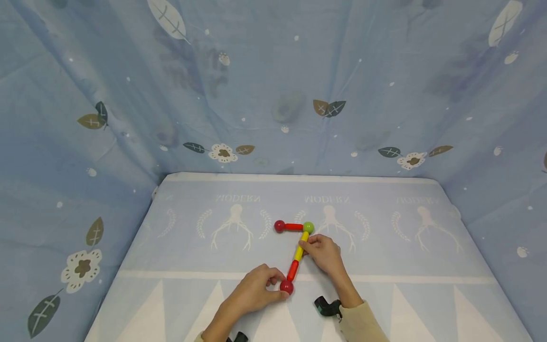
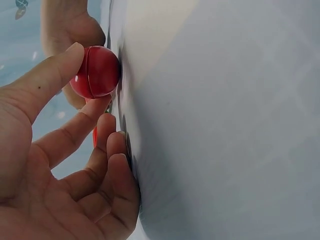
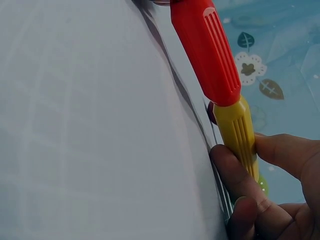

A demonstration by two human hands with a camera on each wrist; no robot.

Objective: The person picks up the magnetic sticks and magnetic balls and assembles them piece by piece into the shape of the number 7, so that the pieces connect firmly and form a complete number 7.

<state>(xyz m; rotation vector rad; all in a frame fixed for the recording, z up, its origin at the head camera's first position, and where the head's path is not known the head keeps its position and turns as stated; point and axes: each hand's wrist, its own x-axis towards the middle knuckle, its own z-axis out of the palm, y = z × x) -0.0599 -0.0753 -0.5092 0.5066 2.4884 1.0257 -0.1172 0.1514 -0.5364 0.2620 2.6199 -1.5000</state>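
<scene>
Ribbed rods and balls form a bent chain on the table. My left hand [image 1: 259, 289] pinches the near red ball [image 2: 102, 71] between thumb and index finger, the other fingers loosely curled. From that ball a red rod [image 3: 207, 52] runs away from me into a yellow rod [image 3: 235, 127], end to end. My right hand [image 1: 325, 255] holds the yellow rod between thumb and fingers. Its far end meets a green ball [image 1: 308, 227]. A second red rod [image 1: 294, 227] goes left from the green ball to another red ball [image 1: 279, 226].
A patterned cloth covers the table [image 1: 384, 256]. Blue printed curtains [image 1: 273, 85] enclose its back and sides. A black wrist device [image 1: 327, 306] sits by the right sleeve [image 1: 363, 323]; part of another [image 1: 240, 337] shows near the left wrist.
</scene>
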